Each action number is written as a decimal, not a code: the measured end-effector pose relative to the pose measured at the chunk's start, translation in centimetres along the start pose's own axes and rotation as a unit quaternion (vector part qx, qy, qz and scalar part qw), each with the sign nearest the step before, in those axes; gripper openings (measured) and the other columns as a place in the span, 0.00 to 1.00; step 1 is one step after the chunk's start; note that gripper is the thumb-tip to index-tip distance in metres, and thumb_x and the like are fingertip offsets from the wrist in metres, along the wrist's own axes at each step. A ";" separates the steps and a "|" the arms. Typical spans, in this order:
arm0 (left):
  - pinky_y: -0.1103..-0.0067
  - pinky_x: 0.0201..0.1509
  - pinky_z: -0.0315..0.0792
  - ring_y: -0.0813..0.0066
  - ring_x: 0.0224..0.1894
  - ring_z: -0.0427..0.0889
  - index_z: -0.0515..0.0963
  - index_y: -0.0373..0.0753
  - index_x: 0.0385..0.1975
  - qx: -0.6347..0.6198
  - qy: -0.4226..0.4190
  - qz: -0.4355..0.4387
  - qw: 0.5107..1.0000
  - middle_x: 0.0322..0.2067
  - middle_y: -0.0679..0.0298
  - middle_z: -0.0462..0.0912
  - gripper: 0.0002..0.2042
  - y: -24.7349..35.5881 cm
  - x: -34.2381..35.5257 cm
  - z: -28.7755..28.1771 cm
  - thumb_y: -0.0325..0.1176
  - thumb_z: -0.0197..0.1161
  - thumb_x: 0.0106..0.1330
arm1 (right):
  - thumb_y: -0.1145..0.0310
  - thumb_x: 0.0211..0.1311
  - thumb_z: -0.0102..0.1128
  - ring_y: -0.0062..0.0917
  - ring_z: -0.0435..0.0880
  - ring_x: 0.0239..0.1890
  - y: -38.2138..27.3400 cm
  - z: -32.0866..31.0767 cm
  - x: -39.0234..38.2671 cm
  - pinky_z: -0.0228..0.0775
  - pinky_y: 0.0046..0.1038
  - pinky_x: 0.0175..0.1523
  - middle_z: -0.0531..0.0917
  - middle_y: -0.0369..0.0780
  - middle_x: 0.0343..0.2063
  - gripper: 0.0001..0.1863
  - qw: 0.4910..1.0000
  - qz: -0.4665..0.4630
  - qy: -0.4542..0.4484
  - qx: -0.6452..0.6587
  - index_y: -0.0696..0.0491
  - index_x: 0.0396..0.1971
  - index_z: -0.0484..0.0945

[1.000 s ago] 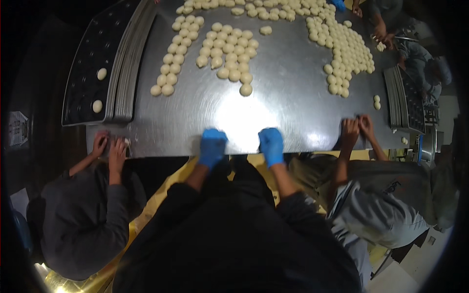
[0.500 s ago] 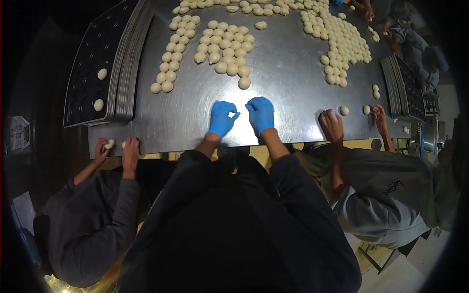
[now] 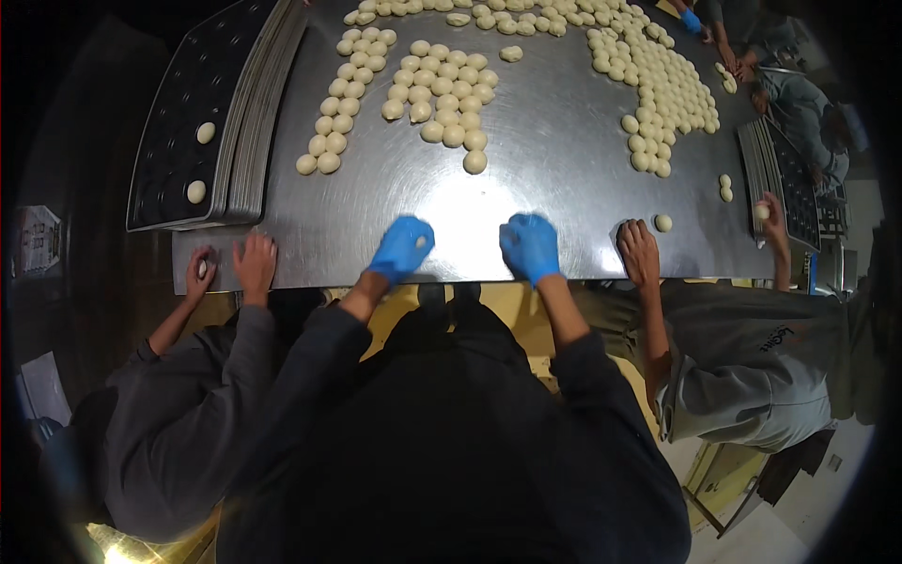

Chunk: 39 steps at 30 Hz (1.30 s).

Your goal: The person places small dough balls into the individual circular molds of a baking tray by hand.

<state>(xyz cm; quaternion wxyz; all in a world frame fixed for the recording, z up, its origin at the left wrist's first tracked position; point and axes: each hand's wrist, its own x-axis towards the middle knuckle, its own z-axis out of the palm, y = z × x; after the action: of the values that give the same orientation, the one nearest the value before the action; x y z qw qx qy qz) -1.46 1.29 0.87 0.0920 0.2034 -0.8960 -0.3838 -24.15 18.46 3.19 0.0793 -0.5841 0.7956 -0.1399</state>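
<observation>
Both my hands wear blue gloves and are low over the near edge of the steel table (image 3: 564, 197). My left hand (image 3: 402, 248) is curled closed, and a small pale patch that looks like dough shows between thumb and fingers. My right hand (image 3: 532, 247) is also curled, knuckles up, slightly blurred; whatever lies under its fingers is hidden. Bright glare fills the tabletop between them. Ahead of my hands stands a cluster of round, pale dough balls (image 3: 444, 86), the nearest single dough ball (image 3: 475, 163) at its lower tip.
Stacked dark trays with round hollows (image 3: 174, 122) stand at left, two dough balls in the top one. Another tray stack (image 3: 789, 179) is at right. Co-workers' hands (image 3: 254, 263) (image 3: 639, 252) work at both sides. More dough balls (image 3: 658, 89) cover the far right.
My hands have moved apart, the left one leftward and the right one rightward, both slightly nearer me. At right, a co-worker has lifted a dough ball toward the trays.
</observation>
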 end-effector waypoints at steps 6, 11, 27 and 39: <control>0.66 0.55 0.71 0.53 0.47 0.78 0.80 0.38 0.40 -0.024 0.016 0.045 0.999 0.43 0.55 0.81 0.19 2.0 -0.2 -0.8 0.35 0.74 0.48 | 0.68 0.49 0.66 0.40 0.82 0.44 -0.9 -1.2 -0.7 0.73 0.37 0.53 0.84 0.46 0.36 0.06 0.961 -0.003 0.066 0.269 0.53 0.27 0.84; 0.68 0.68 0.65 0.50 0.62 0.72 0.69 0.33 0.62 0.052 0.034 -0.182 0.981 0.59 0.47 0.73 0.45 2.0 -3.9 -3.0 0.39 0.81 0.38 | 0.65 0.46 0.75 0.38 0.76 0.57 1.8 -3.5 -5.2 0.70 0.34 0.61 0.79 0.45 0.52 0.22 0.936 0.170 0.010 0.308 0.52 0.45 0.83; 0.63 0.50 0.74 0.49 0.43 0.79 0.79 0.38 0.41 0.082 0.134 -0.184 0.970 0.39 0.51 0.80 0.13 3.0 -2.0 4.2 0.30 0.65 0.55 | 0.70 0.49 0.70 0.51 0.80 0.42 -3.1 -0.3 -0.7 0.75 0.43 0.47 0.81 0.53 0.38 0.18 0.989 0.092 -0.062 0.098 0.52 0.43 0.80; 0.71 0.37 0.78 0.67 0.29 0.83 0.81 0.35 0.31 -0.152 0.557 -0.138 0.805 0.27 0.54 0.85 0.10 2.1 6.5 -25.5 0.33 0.69 0.52 | 0.67 0.51 0.75 0.26 0.84 0.41 -6.6 -2.9 2.5 0.77 0.28 0.49 0.86 0.43 0.40 0.21 0.904 0.249 -0.006 0.348 0.61 0.44 0.82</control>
<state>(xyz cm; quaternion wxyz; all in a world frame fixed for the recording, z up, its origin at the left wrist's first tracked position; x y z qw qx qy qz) 0.25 -16.80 20.00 0.5510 0.4868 -0.5839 -0.3442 -19.80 14.60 8.12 0.3144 -0.3030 0.8153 -0.3804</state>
